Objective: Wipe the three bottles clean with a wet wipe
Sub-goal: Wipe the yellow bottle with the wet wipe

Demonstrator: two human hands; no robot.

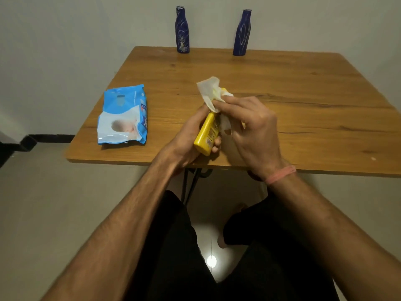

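Head camera looks down on the yellow bottle [207, 133], which I hold above the near edge of the worktop [303, 88], tilted so its top end points away from me and its base points back toward my lap. My left hand [191, 140] is wrapped around the lower half of it, fingers curled under the base and thumb running up the side. The wet wipe [211, 92] is bunched over the bottle's top end, and my right hand [249, 131] is closed on that wipe, pressing it against the bottle with fingertips at the neck; a loose white corner of the wipe sticks up beyond my fingers. A pink band [281, 174] circles my right wrist.

To the left of my hands, lying flat on the worktop, is the blue and white wipe pack [123, 115], well apart from the bottle. At the far edge of the worktop, close to the wall, two dark blue bottles stand upright and apart from each other: the left blue bottle [181, 30] with white lettering facing me, and the right blue bottle [242, 33] with pale streaks on it. Below the worktop edge I see my dark-clothed legs [173, 246] and a bright glare spot on the floor [211, 261].
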